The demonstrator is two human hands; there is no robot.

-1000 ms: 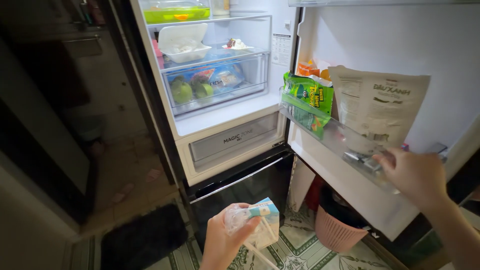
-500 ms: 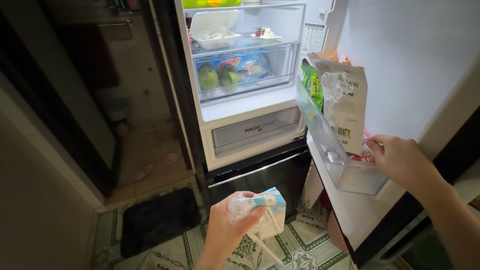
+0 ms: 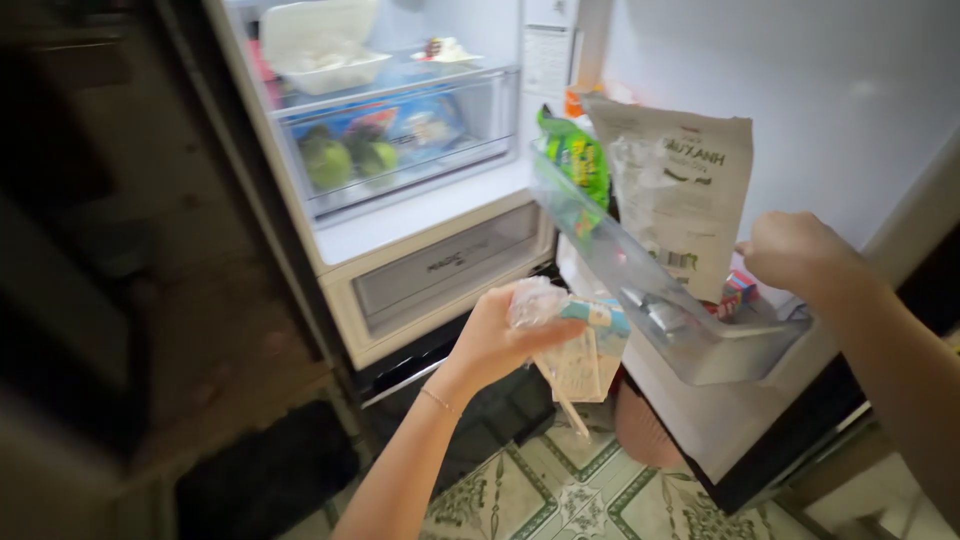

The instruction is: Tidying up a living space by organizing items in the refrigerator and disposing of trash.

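Note:
My left hand (image 3: 497,338) is raised in front of the open fridge and grips a small white and blue packet (image 3: 583,352) wrapped in clear plastic, with thin white sticks hanging below it. The packet sits close to the front wall of the clear door bin (image 3: 610,262). My right hand (image 3: 795,252) rests at the bin's right end, beside a small red and blue box (image 3: 738,290); what it grips is hidden. A tall white printed bag (image 3: 682,190) and a green snack bag (image 3: 578,160) stand in the bin.
The fridge interior shows a clear drawer (image 3: 400,140) with green fruit and blue bags, and a white foam tray (image 3: 320,45) on the shelf above. A pink basket (image 3: 640,435) stands on the patterned tile floor under the door. A dark mat (image 3: 265,480) lies lower left.
My left hand has risen with the packet from low over the floor up to the door bin. The view has swung left, and my right hand stays at the bin's end.

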